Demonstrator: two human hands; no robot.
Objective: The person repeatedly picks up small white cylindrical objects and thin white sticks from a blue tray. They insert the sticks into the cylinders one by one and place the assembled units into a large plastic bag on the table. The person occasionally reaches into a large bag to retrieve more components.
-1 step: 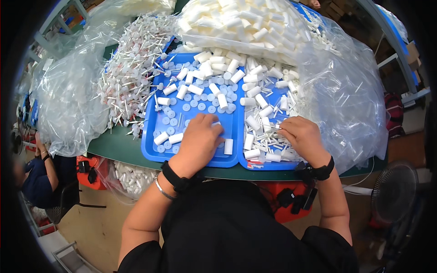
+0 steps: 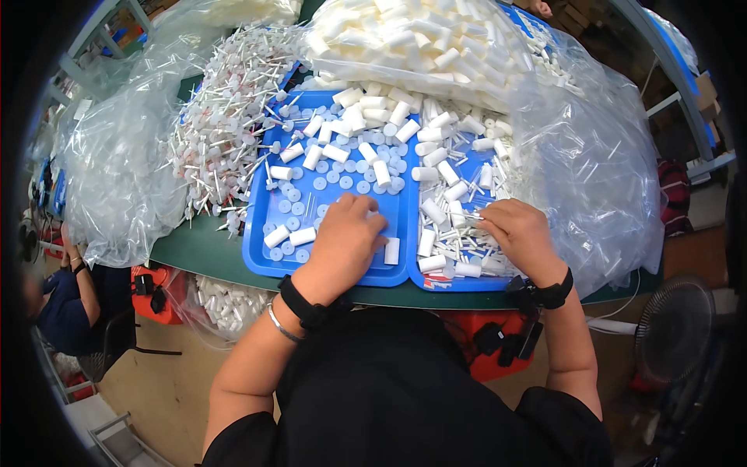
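My left hand [image 2: 348,237] is over the near part of the left blue tray [image 2: 247,257], its fingers curled downward. What lies under its fingertips is hidden. Around it are white cylinders [image 2: 302,236] and flat translucent round discs [image 2: 297,208]. Over the right blue tray [image 2: 467,285], the thumb and index finger of my right hand [image 2: 520,235] pinch a thin white stick [image 2: 471,216]. Below that hand lie many short white sticks [image 2: 484,243], with more white cylinders [image 2: 433,210] to their left.
A heap of stemmed disc pieces [image 2: 226,128] borders the left tray. Behind the trays sits a large clear bag of white cylinders [image 2: 420,50]. Loose plastic bags [image 2: 583,171] crowd the right side. A fan [image 2: 674,327] stands at the lower right; another person [image 2: 68,292] sits at left.
The fingers of my left hand have shifted very slightly, and a pale bit by their tips is now less visible. My right hand keeps its pinch in the same place.
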